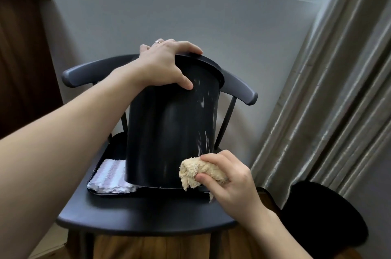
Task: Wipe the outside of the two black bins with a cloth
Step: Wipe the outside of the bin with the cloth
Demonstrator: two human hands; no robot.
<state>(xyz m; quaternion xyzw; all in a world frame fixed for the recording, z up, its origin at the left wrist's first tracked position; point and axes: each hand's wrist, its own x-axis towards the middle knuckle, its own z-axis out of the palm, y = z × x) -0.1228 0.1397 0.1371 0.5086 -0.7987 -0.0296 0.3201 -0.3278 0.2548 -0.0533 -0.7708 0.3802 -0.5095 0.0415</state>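
Note:
A black bin (167,131) stands on a black tray (118,192) on a dark chair, tilted away from me, with whitish streaks down its right side. My left hand (165,66) grips its top rim. My right hand (228,178) holds a bunched beige cloth (196,172) pressed against the bin's lower right wall. A second black bin (323,216) sits on the floor at the lower right, seen from above.
A folded white and lilac striped cloth (112,176) lies on the tray left of the bin. The dark chair (137,216) has a curved backrest behind the bin. Grey curtains (330,89) hang to the right. A wooden door is at the left.

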